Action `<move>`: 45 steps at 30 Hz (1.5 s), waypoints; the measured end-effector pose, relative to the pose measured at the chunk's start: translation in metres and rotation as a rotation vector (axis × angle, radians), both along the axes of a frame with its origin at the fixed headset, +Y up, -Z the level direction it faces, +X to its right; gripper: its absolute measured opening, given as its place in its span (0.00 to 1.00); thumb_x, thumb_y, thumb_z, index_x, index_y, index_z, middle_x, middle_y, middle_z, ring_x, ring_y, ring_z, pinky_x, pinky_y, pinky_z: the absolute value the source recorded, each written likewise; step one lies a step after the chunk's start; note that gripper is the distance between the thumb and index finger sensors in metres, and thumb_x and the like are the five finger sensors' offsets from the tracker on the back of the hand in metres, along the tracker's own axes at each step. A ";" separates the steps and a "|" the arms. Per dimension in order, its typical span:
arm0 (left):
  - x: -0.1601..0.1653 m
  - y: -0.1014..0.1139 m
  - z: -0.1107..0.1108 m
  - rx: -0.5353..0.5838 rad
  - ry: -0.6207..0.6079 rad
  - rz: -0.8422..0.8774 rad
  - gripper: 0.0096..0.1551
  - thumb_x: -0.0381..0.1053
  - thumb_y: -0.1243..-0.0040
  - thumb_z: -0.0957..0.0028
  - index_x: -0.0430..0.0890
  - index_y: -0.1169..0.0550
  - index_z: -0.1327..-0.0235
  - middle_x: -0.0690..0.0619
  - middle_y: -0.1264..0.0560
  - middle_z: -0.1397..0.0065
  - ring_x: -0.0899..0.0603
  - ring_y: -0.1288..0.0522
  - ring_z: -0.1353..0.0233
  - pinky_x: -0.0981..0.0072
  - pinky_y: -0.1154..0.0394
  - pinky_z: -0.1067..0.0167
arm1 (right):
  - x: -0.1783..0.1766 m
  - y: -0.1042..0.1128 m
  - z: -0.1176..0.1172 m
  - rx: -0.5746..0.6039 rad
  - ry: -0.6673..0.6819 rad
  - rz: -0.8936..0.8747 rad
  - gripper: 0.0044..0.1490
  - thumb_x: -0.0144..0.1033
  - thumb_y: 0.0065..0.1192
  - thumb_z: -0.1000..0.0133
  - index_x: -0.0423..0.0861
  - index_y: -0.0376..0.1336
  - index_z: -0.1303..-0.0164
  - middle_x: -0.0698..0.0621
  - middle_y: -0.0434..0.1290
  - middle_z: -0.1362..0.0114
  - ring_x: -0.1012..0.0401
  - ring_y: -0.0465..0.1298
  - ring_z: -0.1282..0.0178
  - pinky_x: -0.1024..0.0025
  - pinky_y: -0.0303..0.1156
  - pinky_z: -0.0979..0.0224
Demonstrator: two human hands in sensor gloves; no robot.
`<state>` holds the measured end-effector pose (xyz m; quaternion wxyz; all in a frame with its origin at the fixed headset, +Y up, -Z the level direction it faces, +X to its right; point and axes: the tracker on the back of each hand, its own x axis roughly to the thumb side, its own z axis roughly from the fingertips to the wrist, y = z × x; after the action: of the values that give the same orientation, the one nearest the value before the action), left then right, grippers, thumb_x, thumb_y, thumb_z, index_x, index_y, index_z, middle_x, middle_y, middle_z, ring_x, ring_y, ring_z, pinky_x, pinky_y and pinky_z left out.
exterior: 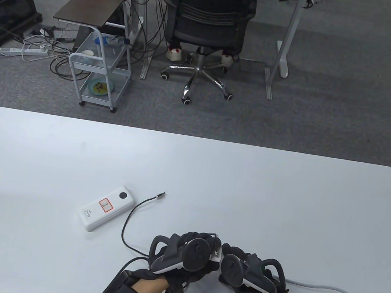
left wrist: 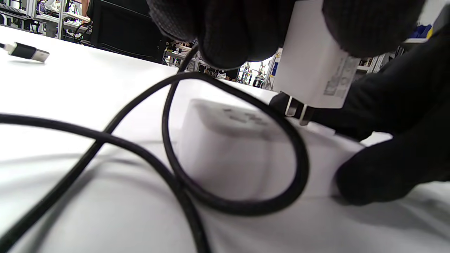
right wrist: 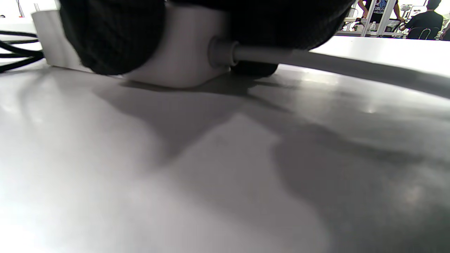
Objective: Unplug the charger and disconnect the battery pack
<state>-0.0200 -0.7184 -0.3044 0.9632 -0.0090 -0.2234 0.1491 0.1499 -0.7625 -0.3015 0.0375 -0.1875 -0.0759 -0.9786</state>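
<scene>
At lower centre of the table view, your left hand [exterior: 184,258] grips the white charger [left wrist: 316,75], its prongs lifted clear of the socket block [left wrist: 228,147]. Your right hand [exterior: 247,275] presses that block down. Left of them, the battery pack [exterior: 106,207] lies apart from the black cable's free plug [exterior: 161,195].

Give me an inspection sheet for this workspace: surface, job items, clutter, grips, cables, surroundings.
Surface: white table, glossy.
Job's things: charger lifted off the socket cube, prongs bare; battery pack lies apart, cable end loose on the table.
Clutter: nothing seen.
Grips: left hand holds the charger; right hand presses down on the socket cube.
Cables: black cable loops from the charger; grey cord runs off right.
Surroundings: office chair, wheeled cart, floor power strip.
</scene>
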 end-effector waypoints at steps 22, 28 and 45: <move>-0.029 0.033 -0.002 0.038 0.040 -0.153 0.41 0.71 0.36 0.55 0.60 0.27 0.26 0.60 0.25 0.24 0.49 0.20 0.26 0.55 0.29 0.19 | -0.007 -0.003 0.015 0.100 0.036 0.114 0.53 0.56 0.53 0.49 0.44 0.46 0.17 0.40 0.61 0.17 0.48 0.73 0.30 0.46 0.66 0.26; -0.049 0.035 -0.012 0.016 0.089 -0.139 0.41 0.72 0.37 0.56 0.61 0.27 0.26 0.60 0.25 0.24 0.49 0.20 0.26 0.54 0.29 0.20 | -0.005 0.016 0.021 0.149 0.001 0.080 0.53 0.60 0.52 0.50 0.45 0.50 0.17 0.40 0.62 0.17 0.47 0.73 0.30 0.44 0.65 0.26; -0.096 0.077 -0.015 0.090 0.238 -0.109 0.41 0.71 0.36 0.54 0.60 0.27 0.25 0.59 0.25 0.24 0.49 0.20 0.26 0.54 0.29 0.19 | 0.002 0.025 0.022 0.198 -0.009 0.005 0.51 0.60 0.53 0.49 0.45 0.52 0.18 0.40 0.63 0.18 0.47 0.73 0.30 0.44 0.66 0.26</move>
<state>-0.1157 -0.6413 -0.3196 0.9890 0.0400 -0.1133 0.0863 0.1522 -0.7376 -0.2797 0.0578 -0.1782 0.0204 -0.9821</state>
